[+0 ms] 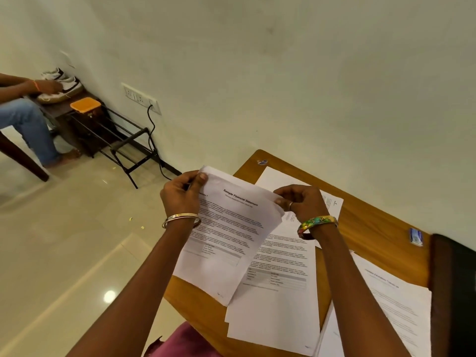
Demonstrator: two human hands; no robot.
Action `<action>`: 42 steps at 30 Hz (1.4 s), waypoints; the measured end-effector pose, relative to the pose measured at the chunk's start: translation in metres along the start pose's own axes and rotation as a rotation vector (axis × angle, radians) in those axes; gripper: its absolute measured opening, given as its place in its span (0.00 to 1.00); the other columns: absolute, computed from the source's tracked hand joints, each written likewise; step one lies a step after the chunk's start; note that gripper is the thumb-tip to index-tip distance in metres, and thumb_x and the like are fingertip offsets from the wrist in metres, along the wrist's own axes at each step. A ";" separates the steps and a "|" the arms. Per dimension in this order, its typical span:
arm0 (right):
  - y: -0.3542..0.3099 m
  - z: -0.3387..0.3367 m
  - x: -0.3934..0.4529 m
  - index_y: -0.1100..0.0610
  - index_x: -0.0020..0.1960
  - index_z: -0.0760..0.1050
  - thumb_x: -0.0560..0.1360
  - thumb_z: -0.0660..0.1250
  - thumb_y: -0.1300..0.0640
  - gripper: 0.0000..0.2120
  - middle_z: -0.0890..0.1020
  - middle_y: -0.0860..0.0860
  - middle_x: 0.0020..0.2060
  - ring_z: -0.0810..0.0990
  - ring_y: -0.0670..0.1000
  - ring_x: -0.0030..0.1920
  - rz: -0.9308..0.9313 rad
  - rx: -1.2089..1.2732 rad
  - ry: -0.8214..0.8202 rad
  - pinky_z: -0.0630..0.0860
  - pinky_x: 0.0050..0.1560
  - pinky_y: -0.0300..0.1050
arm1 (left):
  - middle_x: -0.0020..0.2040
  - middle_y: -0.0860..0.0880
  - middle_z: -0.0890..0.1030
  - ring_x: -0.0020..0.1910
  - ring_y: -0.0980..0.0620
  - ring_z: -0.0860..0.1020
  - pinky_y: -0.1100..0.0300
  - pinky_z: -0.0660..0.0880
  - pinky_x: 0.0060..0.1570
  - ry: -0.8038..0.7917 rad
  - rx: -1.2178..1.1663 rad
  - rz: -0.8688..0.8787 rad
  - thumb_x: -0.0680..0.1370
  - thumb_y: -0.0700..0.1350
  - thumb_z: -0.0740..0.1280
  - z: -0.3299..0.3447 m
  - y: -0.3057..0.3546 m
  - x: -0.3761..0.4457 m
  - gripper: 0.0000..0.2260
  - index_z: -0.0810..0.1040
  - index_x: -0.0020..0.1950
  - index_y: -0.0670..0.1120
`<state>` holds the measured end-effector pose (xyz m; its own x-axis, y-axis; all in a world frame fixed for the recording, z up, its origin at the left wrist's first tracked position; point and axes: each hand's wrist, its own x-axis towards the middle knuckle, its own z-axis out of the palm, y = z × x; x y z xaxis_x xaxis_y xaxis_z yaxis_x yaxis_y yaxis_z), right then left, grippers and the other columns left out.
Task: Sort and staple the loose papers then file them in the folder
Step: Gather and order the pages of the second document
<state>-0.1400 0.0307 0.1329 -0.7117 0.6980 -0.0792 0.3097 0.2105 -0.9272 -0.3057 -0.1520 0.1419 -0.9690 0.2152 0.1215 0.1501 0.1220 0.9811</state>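
White printed sheets (226, 228) hang between both grips, left hand (181, 193) and right hand (300, 200) pinching the top corners (above the desk (373, 222)).

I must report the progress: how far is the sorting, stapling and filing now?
Done: nothing looks stapled or filed. In hand: the left hand and right hand pinch the top corners of the held sheets, lifted above the desk. Left: the loose papers still lie there; the stapler sits untouched; no folder is clearly identifiable.
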 end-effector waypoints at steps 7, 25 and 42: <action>0.009 0.012 -0.004 0.60 0.45 0.81 0.69 0.71 0.70 0.08 0.84 0.55 0.39 0.83 0.57 0.42 0.177 0.462 0.203 0.82 0.43 0.50 | 0.41 0.50 0.81 0.37 0.55 0.77 0.65 0.75 0.40 0.036 0.043 -0.004 0.72 0.43 0.72 -0.005 -0.006 0.008 0.11 0.82 0.53 0.42; 0.017 0.041 -0.003 0.58 0.53 0.77 0.74 0.66 0.67 0.09 0.79 0.58 0.46 0.79 0.57 0.44 0.366 0.937 0.201 0.82 0.39 0.47 | 0.43 0.49 0.82 0.38 0.57 0.77 0.69 0.73 0.40 0.072 0.038 -0.108 0.72 0.44 0.72 -0.002 -0.020 0.019 0.11 0.82 0.53 0.43; 0.023 0.059 -0.006 0.59 0.51 0.78 0.75 0.65 0.65 0.06 0.79 0.56 0.51 0.79 0.59 0.50 0.364 0.810 0.216 0.82 0.42 0.49 | 0.45 0.48 0.82 0.42 0.53 0.78 0.62 0.75 0.47 0.052 0.006 -0.187 0.72 0.45 0.72 -0.003 -0.030 0.020 0.12 0.82 0.53 0.42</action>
<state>-0.1660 -0.0085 0.0910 -0.4980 0.7572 -0.4226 -0.1030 -0.5355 -0.8382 -0.3305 -0.1537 0.1152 -0.9890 0.1376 -0.0547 -0.0322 0.1612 0.9864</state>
